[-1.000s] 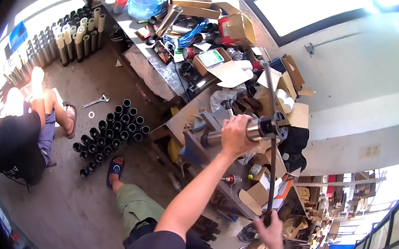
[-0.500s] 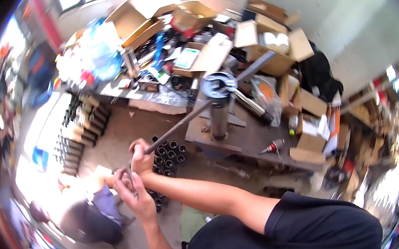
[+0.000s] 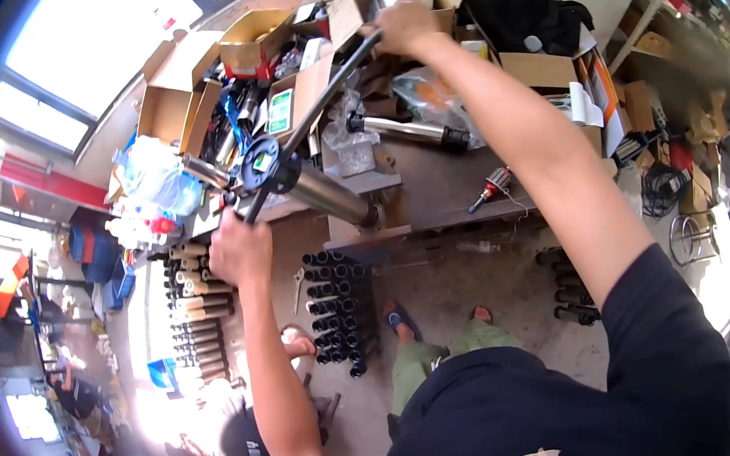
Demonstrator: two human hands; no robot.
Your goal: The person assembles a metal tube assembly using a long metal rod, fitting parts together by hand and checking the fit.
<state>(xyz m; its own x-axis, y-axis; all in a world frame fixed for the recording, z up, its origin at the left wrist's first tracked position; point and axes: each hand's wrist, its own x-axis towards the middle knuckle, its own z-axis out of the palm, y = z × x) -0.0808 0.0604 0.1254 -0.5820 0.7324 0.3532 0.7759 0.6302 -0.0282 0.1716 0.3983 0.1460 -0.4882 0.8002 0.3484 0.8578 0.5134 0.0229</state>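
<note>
A long dark metal bar [image 3: 328, 97] runs slantwise across a round black flange [image 3: 270, 165] on top of a shiny metal cylinder [image 3: 330, 194]. The cylinder's foot rests at the workbench edge. My right hand [image 3: 405, 29] is closed round the bar's far upper end, arm stretched out. My left hand [image 3: 240, 251] makes a fist at the bar's lower end, just below the flange; its fingers are partly hidden. A second shiny cylinder [image 3: 408, 130] lies on the bench behind. A red-and-silver tool [image 3: 494, 188] with a cord lies to the right.
Open cardboard boxes [image 3: 267, 41], plastic bags and loose parts crowd the workbench [image 3: 440, 179]. Black tubes [image 3: 331, 308] stand grouped on the floor, with more cylinders [image 3: 198, 305] stacked at left. Another person [image 3: 245, 435] is low at the lower left. More dark tubes [image 3: 575, 294] lie under the bench's right side.
My right hand has gone from the bar's near left end to its far upper end. My left hand has moved up and forward towards the flange. The view has turned.
</note>
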